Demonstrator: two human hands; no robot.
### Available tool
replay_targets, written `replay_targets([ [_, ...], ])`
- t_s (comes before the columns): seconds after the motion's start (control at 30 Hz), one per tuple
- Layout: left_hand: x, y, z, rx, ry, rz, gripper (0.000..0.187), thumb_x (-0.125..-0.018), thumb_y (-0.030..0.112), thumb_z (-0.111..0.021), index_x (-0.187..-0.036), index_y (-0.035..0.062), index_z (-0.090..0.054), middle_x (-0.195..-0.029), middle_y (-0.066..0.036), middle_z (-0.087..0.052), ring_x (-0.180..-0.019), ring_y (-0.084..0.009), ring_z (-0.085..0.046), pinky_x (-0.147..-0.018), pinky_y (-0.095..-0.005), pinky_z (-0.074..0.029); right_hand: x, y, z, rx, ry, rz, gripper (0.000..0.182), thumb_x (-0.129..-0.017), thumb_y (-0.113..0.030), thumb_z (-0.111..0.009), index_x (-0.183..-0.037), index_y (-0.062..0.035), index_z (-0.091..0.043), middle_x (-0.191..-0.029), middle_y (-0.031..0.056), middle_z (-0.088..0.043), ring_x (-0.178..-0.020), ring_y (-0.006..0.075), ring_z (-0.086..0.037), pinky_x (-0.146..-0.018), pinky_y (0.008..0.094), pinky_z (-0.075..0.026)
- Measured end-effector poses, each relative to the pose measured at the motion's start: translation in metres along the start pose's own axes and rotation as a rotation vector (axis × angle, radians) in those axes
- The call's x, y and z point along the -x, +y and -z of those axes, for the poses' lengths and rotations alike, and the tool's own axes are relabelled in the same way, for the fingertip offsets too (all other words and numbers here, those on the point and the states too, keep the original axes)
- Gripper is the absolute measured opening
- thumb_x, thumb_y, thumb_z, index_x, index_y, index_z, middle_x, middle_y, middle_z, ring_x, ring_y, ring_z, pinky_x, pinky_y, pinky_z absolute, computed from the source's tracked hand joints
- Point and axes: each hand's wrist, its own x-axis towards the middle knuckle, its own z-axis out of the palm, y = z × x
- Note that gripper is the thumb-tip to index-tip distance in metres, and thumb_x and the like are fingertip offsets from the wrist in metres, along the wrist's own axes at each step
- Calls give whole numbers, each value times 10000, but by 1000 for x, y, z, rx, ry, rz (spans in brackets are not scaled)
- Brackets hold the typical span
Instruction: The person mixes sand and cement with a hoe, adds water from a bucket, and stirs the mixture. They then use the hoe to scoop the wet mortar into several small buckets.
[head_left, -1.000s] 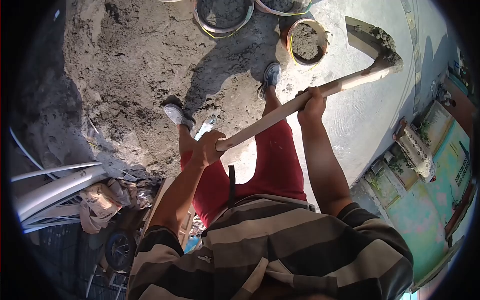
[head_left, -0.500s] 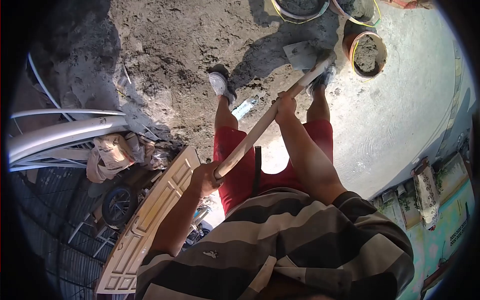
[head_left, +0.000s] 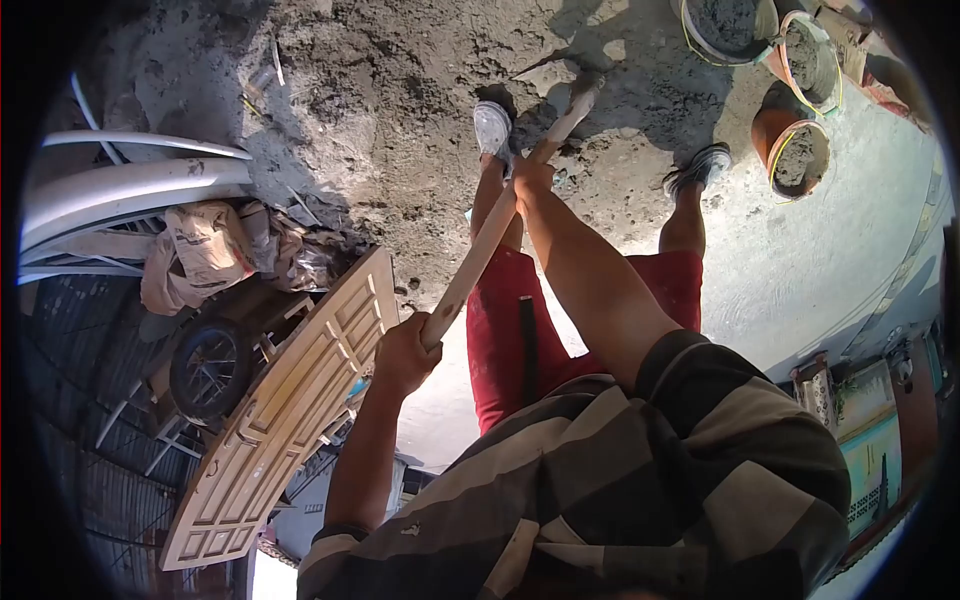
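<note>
My left hand (head_left: 407,354) is closed around the lower end of a long wooden handle, near the panelled door. Further up the same handle, my right hand (head_left: 533,178) grips it in front of my shoe. The handle belongs to a hoe (head_left: 478,255), which slants up and right; its blade (head_left: 548,66) appears almost edge-on over the mix. Grey, lumpy wet mortar (head_left: 400,95) spreads across the ground around the blade and my feet.
Buckets of grey mix, one (head_left: 797,160) beside my foot and others (head_left: 808,65) (head_left: 728,28) beyond, stand at upper right. On the left are a panelled wooden door (head_left: 290,410), a wheel (head_left: 212,367), paper sacks (head_left: 208,243) and curved white pipes (head_left: 135,190).
The hoe head has moved left and away from my body, its blade turning from broadside to nearly edge-on. Both hands keep their grip. My view has shifted, and my feet stand wider apart.
</note>
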Motion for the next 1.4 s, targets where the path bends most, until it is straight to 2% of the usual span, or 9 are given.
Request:
replay_targets([
  [0.2,30,32,23,119,-104,-40,508,-768,226,-698,-1209,34,-535,-998,-217,-654,-917,-379,-644,-813,-451,-505,-25,23,4,34,-252,-114,399,-883,-137,-595,-1226,-2,-441,-907,166,-551,-724,266,-616,-586,423,-523],
  [0.4,52,157,40,335,-169,-420,711,-791,237,-647,-1412,42,-361,-1228,-244,-563,-1087,-403,-577,-921,-446,-466,-27,-74,109,-19,-448,-151,183,-909,-189,-545,-995,-55,-456,-766,125,-563,-604,244,-553,-535,405,-500],
  [0.5,81,202,69,213,-353,-543,741,-802,229,-653,-1434,31,-322,-1080,-190,-566,-1007,-352,-588,-864,-424,-480,15,-104,173,-125,-389,-102,192,-898,-198,-561,-975,-45,-476,-730,114,-571,-583,241,-555,-532,394,-495],
  [0.77,94,217,80,-25,-600,-750,818,-766,224,-682,-1463,54,-290,-1132,-204,-553,-1047,-352,-572,-862,-412,-483,111,-131,344,-532,-82,290,211,-908,-217,-553,-921,-12,-508,-686,106,-564,-577,227,-562,-545,356,-496],
  [0.87,68,232,51,-56,-545,-787,682,-763,220,-689,-1378,80,-429,-1094,-188,-595,-1027,-339,-600,-836,-418,-493,137,-148,383,-518,87,469,208,-918,-197,-540,-961,-3,-478,-758,99,-536,-625,208,-570,-552,345,-511],
  [1.0,-18,250,-30,-208,-251,-642,232,-767,217,-647,-950,76,-629,-928,-139,-661,-896,-326,-647,-759,-423,-511,66,-158,403,-571,311,616,202,-866,-142,-584,-954,7,-480,-782,96,-538,-629,211,-557,-551,347,-490],
  [1.17,-195,245,-108,-372,-144,-721,206,-731,197,-670,-913,102,-655,-890,-138,-659,-863,-308,-655,-745,-403,-521,-57,-172,398,-708,349,293,206,-813,-128,-606,-952,9,-540,-814,108,-560,-688,265,-579,-627,400,-511],
  [1.3,-189,217,-111,-266,-188,-632,251,-710,148,-686,-956,100,-677,-913,-120,-665,-873,-291,-651,-733,-378,-521,16,-173,378,-715,329,414,134,-820,-90,-532,-917,3,-536,-784,98,-538,-692,257,-573,-644,383,-503],
  [1.4,-151,182,-101,-108,-45,-790,244,-670,125,-687,-910,92,-658,-937,-107,-647,-898,-276,-637,-753,-353,-512,56,-158,372,-806,102,445,125,-829,-129,-509,-877,-13,-507,-791,106,-529,-700,249,-555,-646,386,-490],
])
